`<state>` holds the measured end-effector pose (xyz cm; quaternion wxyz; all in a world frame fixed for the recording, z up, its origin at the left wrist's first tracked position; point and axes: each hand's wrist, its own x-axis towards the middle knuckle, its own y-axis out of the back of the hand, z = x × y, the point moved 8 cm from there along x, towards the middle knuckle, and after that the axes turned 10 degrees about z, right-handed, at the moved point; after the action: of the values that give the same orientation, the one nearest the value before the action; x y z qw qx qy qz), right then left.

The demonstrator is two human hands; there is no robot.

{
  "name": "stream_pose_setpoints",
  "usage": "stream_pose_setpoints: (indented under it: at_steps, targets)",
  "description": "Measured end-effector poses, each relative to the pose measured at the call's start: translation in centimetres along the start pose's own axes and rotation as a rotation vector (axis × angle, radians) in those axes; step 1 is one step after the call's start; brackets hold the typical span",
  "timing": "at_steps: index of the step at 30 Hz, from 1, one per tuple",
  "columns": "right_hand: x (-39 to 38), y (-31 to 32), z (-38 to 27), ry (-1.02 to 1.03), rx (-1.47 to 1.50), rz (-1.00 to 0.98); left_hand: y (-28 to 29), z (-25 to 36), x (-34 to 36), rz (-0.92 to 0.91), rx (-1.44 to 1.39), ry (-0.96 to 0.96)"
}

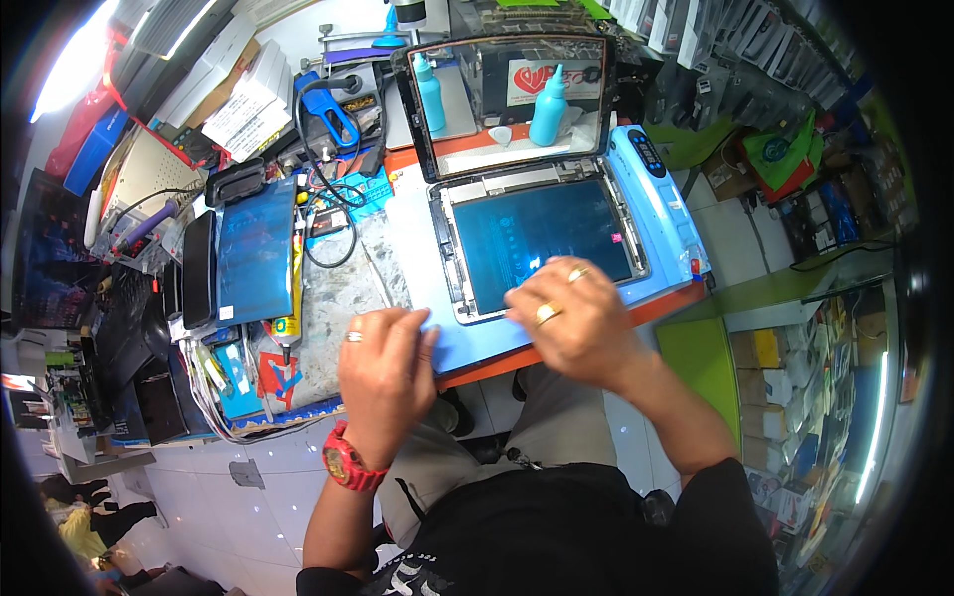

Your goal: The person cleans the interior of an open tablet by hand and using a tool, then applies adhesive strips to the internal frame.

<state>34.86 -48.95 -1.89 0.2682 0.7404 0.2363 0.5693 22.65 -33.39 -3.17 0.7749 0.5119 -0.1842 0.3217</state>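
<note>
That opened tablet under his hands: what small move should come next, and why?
Probably slide the right hand further along the near edge of the tablet. The screen already stands lifted behind, the right fingers rest on that edge, and the left hand steadies the mat.

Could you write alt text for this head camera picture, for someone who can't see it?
Two hands work on an opened tablet lying on a blue mat: the right hand rests on its lower edge, the left hand on the mat beside it. The lifted screen stands behind, amid bench tools.
</note>
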Motion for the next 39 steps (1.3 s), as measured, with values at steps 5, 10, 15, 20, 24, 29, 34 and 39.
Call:
stream_pose_setpoints:
  at_steps: [5,10,15,20,24,29,34,39]
  targets:
    - [1.8,1.6,4.7,0.109,-0.233,-0.041,-2.5,3.1,-0.1,-0.041,-0.019,-0.144]
    - [4.0,-0.7,8.9,0.318,-0.416,-0.111,-4.8,3.4,0.1,-0.08,-0.013,-0.167]
    - [5.7,-4.4,10.0,0.443,-0.464,-0.237,-5.4,3.0,-0.5,-0.089,0.033,-0.191]
    - [7.4,-5.6,9.7,0.474,-0.38,-0.22,-5.0,3.0,-0.4,-0.066,-0.008,-0.15]
    - [8.6,-4.5,5.7,0.22,-0.193,-0.187,-2.7,2.9,-0.8,0.041,-0.106,-0.087]
    - [9.2,-5.3,-0.7,0.115,0.095,-0.168,3.6,0.2,-2.9,0.163,0.039,0.126]
    - [9.2,-6.4,-5.3,0.183,0.139,-0.161,9.8,-7.8,-5.6,0.249,0.286,0.535]
    - [8.9,-6.7,-7.1,0.16,0.161,-0.168,12.7,-11.7,-6.7,0.073,0.655,0.678]
